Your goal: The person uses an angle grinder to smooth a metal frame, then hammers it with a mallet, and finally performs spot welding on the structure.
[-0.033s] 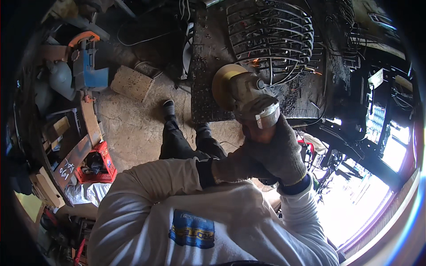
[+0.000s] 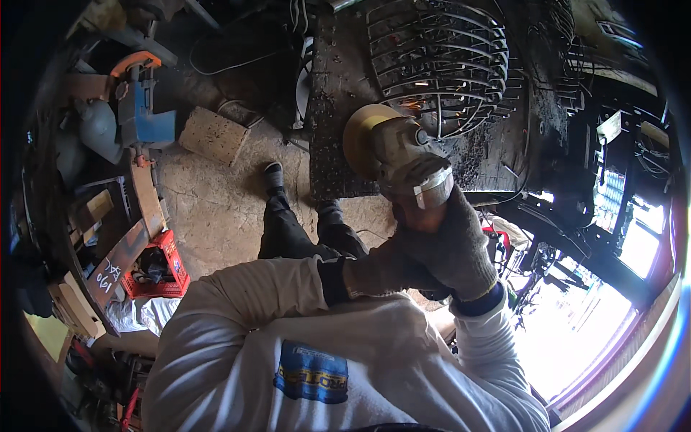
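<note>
An angle grinder (image 2: pixel 414 155) with a yellowish disc (image 2: pixel 365 140) is held over the near edge of a dark metal bench. Both my hands wear grey-brown knit gloves and wrap around the tool's body. My right hand (image 2: pixel 464 248) closes on it from the right, while my left hand (image 2: pixel 385 268) reaches across and grips it lower down, partly overlapped by the right. Beyond the grinder lies a rounded cage of bent metal rods (image 2: pixel 446 61). Small orange sparks glow by its near rods. Where the disc meets metal is hidden behind the grinder.
The dark bench (image 2: pixel 338 86) bears scattered bits. On the floor at left lies a speckled block (image 2: pixel 214 135), near a blue and orange clamp-like tool (image 2: pixel 146 119). A red crate (image 2: pixel 169 263) holds dark items. Metal frames and a bright opening (image 2: pixel 576 331) are at right.
The sparks have shifted: those thrown toward the right of the rods have faded. Hands and grinder have hardly moved.
</note>
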{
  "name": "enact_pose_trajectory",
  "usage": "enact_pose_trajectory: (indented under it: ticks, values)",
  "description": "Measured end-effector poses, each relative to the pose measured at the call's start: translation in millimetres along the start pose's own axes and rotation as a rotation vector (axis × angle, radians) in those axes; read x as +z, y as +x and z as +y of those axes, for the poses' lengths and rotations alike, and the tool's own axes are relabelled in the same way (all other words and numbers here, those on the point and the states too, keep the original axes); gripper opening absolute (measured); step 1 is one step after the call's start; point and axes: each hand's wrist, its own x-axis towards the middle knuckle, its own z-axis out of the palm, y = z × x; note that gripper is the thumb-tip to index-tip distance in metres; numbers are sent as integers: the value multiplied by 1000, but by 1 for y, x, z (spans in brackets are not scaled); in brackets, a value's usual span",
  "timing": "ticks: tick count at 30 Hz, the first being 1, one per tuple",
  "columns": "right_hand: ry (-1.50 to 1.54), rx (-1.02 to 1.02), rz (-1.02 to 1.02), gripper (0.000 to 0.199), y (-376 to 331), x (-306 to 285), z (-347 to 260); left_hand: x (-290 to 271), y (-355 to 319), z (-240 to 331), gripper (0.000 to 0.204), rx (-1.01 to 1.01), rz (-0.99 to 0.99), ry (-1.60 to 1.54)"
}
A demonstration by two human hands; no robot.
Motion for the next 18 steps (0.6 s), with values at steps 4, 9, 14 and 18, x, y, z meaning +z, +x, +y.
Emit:
enact_pose_trajectory:
  ticks: [4,9,14,18]
  values:
    - [-64,1,-37,72,3,-2,0,4,-7,6,52,23,-24,33]
    - [-72,54,-75,84,3,-3,0,6,-12,9,53,46,-41,58]
    - [-71,-4,-85,84,3,-4,2,9,-14,10,54,54,-62,70]
    - [-114,30,-91,83,3,-4,-3,9,-18,12,55,65,-71,68]
